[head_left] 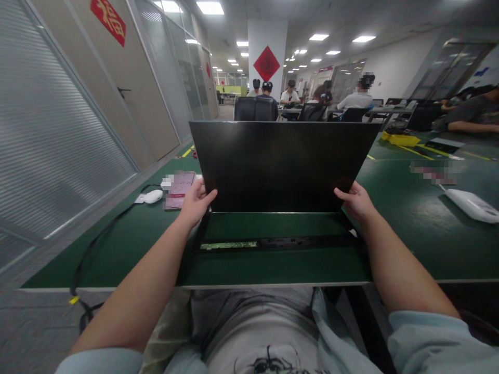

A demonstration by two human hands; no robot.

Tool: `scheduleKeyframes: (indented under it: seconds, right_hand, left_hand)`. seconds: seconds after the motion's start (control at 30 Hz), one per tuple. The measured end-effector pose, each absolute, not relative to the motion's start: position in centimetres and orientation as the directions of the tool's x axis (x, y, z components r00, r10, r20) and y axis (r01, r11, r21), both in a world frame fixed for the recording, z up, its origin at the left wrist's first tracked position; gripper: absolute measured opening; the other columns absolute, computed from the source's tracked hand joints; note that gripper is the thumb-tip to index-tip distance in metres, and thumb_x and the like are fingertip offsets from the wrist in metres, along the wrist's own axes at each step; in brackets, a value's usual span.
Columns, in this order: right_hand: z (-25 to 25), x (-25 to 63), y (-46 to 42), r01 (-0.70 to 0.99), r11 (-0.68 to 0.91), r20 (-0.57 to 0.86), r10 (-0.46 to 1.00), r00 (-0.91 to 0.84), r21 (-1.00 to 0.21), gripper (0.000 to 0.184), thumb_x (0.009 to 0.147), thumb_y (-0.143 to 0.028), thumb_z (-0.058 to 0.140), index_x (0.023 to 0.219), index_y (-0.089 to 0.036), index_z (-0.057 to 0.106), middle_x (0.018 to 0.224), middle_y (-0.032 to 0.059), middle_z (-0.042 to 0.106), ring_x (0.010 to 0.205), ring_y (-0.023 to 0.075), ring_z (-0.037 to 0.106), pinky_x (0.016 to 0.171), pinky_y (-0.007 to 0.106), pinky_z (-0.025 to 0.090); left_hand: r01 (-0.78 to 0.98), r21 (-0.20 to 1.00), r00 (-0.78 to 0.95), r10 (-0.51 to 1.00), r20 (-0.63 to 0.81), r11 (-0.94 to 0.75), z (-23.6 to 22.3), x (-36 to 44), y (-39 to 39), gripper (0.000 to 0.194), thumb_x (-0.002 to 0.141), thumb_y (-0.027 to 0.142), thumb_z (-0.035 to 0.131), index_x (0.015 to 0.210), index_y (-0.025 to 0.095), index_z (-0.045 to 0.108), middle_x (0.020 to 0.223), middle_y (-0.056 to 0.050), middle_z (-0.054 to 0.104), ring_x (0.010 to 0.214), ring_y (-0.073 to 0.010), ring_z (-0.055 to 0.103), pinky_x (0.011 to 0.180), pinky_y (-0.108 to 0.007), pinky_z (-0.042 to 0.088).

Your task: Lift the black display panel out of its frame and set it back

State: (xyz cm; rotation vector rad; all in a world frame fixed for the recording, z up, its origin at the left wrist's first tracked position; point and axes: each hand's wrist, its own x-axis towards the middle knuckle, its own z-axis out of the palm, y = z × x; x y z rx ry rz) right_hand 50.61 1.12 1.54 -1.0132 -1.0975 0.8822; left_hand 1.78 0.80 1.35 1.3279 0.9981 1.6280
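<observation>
A wide black display panel (280, 166) stands tilted up over the table in front of me, its dark face towards me. My left hand (197, 200) grips its left edge, thumb on the face. At the opposite edge my right hand (356, 200) holds it the same way; the fingers of both hands are partly hidden behind it. Under and in front of the panel lies a thin black frame (307, 242). A narrow green circuit strip (228, 245) runs along the left part of its near bar. The panel hides the frame's far side.
The green table (409, 234) bears a phone (181, 189) and a white mouse-like device (153, 196) with a black cable (91, 244) at left. A white device (471, 204) and a yellow item (401, 139) are at right. Several people sit at tables beyond.
</observation>
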Motion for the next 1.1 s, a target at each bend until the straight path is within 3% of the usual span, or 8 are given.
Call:
scheduleKeyframes:
  seconds: [0.17,0.3,0.7,0.87,1.1]
  right_hand:
    - [2.2,50.5,0.8,-0.079,0.327,0.303,0.926,0.224,-0.942,0.050,0.054,-0.029,0.100,0.097,-0.030,0.075,0.108,0.0032,0.083,0.126,0.0363,0.072,0.117,0.055,0.052]
    - [2.5,50.5,0.6,-0.093,0.276,0.250,0.941,0.226,-0.957,0.049,0.051,-0.030,0.101,0.093,-0.030,0.075,0.099,0.0018,0.083,0.120,0.0377,0.074,0.114,0.057,0.054]
    - [2.8,49.8,0.6,-0.157,0.065,0.031,0.977,0.209,-0.985,0.037,0.055,-0.029,0.090,0.089,-0.029,0.074,0.082,0.0028,0.080,0.085,0.0352,0.078,0.093,0.059,0.063]
    - [2.8,50.0,0.7,-0.161,-0.019,-0.053,0.977,0.208,-0.987,0.026,0.062,-0.033,0.085,0.086,-0.028,0.073,0.078,0.0056,0.079,0.083,0.0354,0.078,0.089,0.058,0.065]
    - [2.8,50.3,1.0,-0.181,-0.165,-0.202,0.957,0.208,-0.970,0.024,0.062,-0.034,0.083,0.082,-0.028,0.072,0.072,0.0066,0.075,0.079,0.0355,0.076,0.081,0.056,0.065]
  left_hand:
    - [-0.111,0.900,-0.165,0.901,0.401,-0.421,1.8,1.9,0.6,0.053,0.062,0.030,0.100,0.106,0.026,0.071,0.114,-0.006,0.085,0.121,-0.0322,0.077,0.116,-0.050,0.057]
    - [-0.133,0.886,-0.174,0.891,0.420,-0.444,2.2,2.0,0.3,0.050,0.063,0.030,0.098,0.106,0.026,0.073,0.116,-0.006,0.085,0.125,-0.0324,0.076,0.116,-0.049,0.056]
    - [-0.194,0.907,-0.127,0.926,0.356,-0.375,3.2,2.6,-0.8,0.045,0.058,0.031,0.099,0.091,0.026,0.068,0.096,-0.002,0.085,0.102,-0.0313,0.081,0.099,-0.048,0.064]
    - [-0.200,0.923,-0.090,0.945,0.315,-0.327,3.1,2.7,-0.8,0.045,0.056,0.029,0.099,0.089,0.026,0.067,0.086,0.001,0.082,0.085,-0.0279,0.080,0.087,-0.045,0.067]
    - [-0.196,0.953,-0.106,0.971,0.215,-0.232,3.0,2.6,-0.6,0.045,0.052,0.025,0.096,0.088,0.024,0.069,0.083,0.000,0.082,0.079,-0.0252,0.078,0.082,-0.042,0.064]
